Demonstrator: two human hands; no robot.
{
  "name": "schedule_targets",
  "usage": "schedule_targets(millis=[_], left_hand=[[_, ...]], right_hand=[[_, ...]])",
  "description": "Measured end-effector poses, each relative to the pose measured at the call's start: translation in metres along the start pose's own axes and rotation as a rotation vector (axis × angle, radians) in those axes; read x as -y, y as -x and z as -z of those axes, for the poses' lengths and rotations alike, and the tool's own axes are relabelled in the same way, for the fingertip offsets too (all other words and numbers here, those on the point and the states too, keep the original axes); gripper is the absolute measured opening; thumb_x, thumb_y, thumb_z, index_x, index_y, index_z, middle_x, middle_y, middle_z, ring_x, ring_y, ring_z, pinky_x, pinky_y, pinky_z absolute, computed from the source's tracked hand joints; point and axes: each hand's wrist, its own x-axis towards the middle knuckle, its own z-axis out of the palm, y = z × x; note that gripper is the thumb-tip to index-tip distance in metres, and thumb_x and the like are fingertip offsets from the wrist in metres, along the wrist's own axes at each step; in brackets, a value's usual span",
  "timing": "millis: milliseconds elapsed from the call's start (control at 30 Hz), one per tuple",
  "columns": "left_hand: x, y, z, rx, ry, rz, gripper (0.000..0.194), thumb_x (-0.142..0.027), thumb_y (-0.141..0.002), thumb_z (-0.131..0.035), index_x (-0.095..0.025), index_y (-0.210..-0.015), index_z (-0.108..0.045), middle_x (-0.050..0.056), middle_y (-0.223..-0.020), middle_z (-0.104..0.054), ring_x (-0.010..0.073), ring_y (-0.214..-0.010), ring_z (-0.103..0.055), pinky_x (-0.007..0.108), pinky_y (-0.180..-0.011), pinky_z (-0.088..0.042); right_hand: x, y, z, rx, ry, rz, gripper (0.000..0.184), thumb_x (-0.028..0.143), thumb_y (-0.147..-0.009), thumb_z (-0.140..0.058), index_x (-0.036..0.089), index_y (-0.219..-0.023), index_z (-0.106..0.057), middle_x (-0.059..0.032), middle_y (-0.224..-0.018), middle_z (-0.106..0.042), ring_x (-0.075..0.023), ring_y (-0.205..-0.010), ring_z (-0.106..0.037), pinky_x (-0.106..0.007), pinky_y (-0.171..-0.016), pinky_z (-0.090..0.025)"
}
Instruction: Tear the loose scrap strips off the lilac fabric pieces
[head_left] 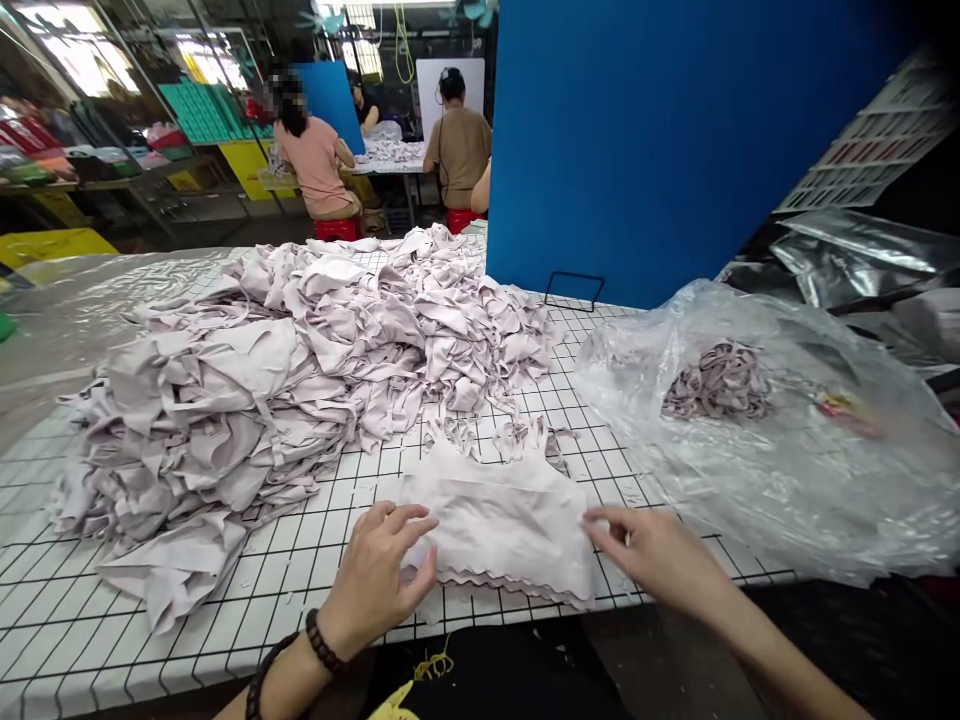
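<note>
A pale lilac bra top (517, 520) with shoulder straps and a scalloped hem lies flat in front of me, its straps pointing away. My left hand (386, 560) hovers at its left edge, thumb and fingers apart, with nothing visible between them. At the opposite edge, the thumb and forefinger of my right hand (641, 540) come together on the fabric in a light pinch. Beyond the straps, a large heap of similar pale lilac garments (360, 330) spreads across the back and left of the table.
The table (315, 560) has a white cover with a black grid. A blue panel (637, 140) stands behind, near a black wire stand (574, 290). At right, a clear plastic bag (787, 460) has a lilac bundle (720, 380). Several people sit working farther back.
</note>
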Motion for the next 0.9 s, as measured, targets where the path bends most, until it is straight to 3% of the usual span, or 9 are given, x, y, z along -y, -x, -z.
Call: schedule_targets(millis=[67,167,267,400,467,633,767,900], left_hand=[[-0.023,-0.020,-0.006,0.000,0.157,-0.045,0.029,-0.026,-0.085,-0.050,-0.022,-0.109,-0.065,0.009,-0.105,-0.063,0.0243,-0.099,-0.054,0.044,-0.089,-0.044],[-0.054,-0.061,-0.032,0.189,0.560,-0.085,0.032,-0.029,-0.088,-0.048,-0.022,-0.117,-0.061,0.008,-0.102,-0.064,0.0197,-0.090,-0.059,0.036,-0.083,-0.048],[-0.068,-0.103,-0.069,0.458,1.086,0.145,0.046,-0.033,-0.089,-0.048,-0.016,-0.131,-0.046,0.012,-0.105,-0.065,0.0158,-0.074,-0.064,0.032,-0.072,-0.051],[-0.061,-0.130,-0.099,0.563,1.568,0.470,0.060,-0.030,-0.085,-0.056,-0.011,-0.137,-0.030,0.019,-0.115,-0.061,0.0179,-0.082,-0.068,0.035,-0.082,-0.051],[-0.055,-0.132,-0.102,0.580,1.670,0.531,0.062,-0.029,-0.083,-0.060,-0.011,-0.135,-0.031,0.020,-0.117,-0.060,0.0206,-0.086,-0.069,0.038,-0.087,-0.049],[-0.047,-0.128,-0.098,0.626,1.756,0.543,0.063,-0.027,-0.081,-0.064,-0.011,-0.133,-0.033,0.022,-0.120,-0.059,0.0245,-0.094,-0.067,0.043,-0.096,-0.044],[-0.045,-0.129,-0.099,0.634,1.778,0.562,0.065,-0.027,-0.080,-0.065,-0.012,-0.134,-0.033,0.022,-0.122,-0.057,0.0251,-0.096,-0.066,0.045,-0.098,-0.041],[-0.042,-0.128,-0.101,0.636,1.806,0.551,0.068,-0.026,-0.079,-0.067,-0.012,-0.136,-0.033,0.022,-0.123,-0.057,0.0252,-0.100,-0.065,0.044,-0.100,-0.040]], right_hand=[[-0.006,-0.037,0.014,-0.160,0.003,-0.029,0.034,0.043,-0.089,-0.040,0.027,-0.101,-0.068,-0.0018,-0.085,-0.071,-0.0193,-0.075,-0.064,-0.026,-0.063,-0.042],[-0.012,-0.101,0.014,-0.167,0.026,-0.044,0.032,0.031,-0.086,-0.045,0.020,-0.110,-0.064,-0.0064,-0.089,-0.070,-0.0204,-0.083,-0.063,-0.027,-0.067,-0.041],[-0.010,-0.150,0.002,-0.092,0.064,-0.032,0.034,0.025,-0.075,-0.057,0.020,-0.107,-0.065,-0.0080,-0.091,-0.069,-0.0220,-0.086,-0.061,-0.027,-0.068,-0.040],[-0.009,-0.180,-0.001,-0.059,0.044,0.021,0.015,0.024,-0.071,-0.059,0.019,-0.080,-0.070,-0.0068,-0.083,-0.067,-0.0208,-0.079,-0.060,-0.026,-0.063,-0.039],[-0.012,-0.188,0.006,-0.010,0.000,0.069,0.017,0.022,-0.069,-0.060,0.019,-0.083,-0.070,-0.0036,-0.076,-0.065,-0.0164,-0.070,-0.058,-0.023,-0.059,-0.038],[-0.018,-0.208,0.018,0.135,-0.124,0.219,0.045,0.013,-0.068,-0.055,0.021,-0.112,-0.065,0.0040,-0.065,-0.056,-0.0083,-0.056,-0.047,-0.018,-0.053,-0.035],[-0.012,-0.223,0.013,0.349,-0.164,0.356,0.033,0.011,-0.064,-0.056,0.019,-0.091,-0.072,0.0053,-0.058,-0.049,-0.0072,-0.052,-0.040,-0.018,-0.049,-0.030],[-0.012,-0.234,0.022,0.354,-0.137,0.336,0.018,0.013,-0.061,-0.060,0.017,-0.075,-0.070,0.0043,-0.059,-0.054,-0.0083,-0.054,-0.044,-0.018,-0.049,-0.031]])
